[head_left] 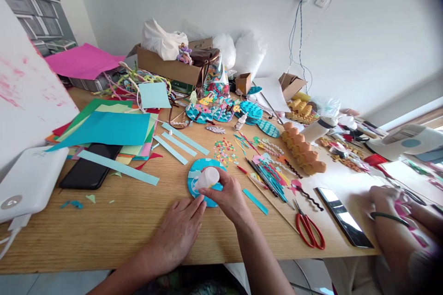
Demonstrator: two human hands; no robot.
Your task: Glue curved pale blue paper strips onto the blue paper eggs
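A blue paper disc [194, 171] lies on the wooden table [114, 221] in front of me. My right hand [226, 196] is closed around a small white glue bottle [207, 178], tipped down onto the disc. My left hand [178, 233] rests flat on the table, fingers stretched out, its fingertips touching the near edge of the disc.
Red scissors [309, 229], a smartphone [342, 216] and another person's hands [384, 198] are at the right. Light blue paper strips [178, 144], coloured paper sheets [107, 128], a black phone [90, 166] and a white device [29, 179] lie left. Cardboard boxes [168, 67] stand at the back.
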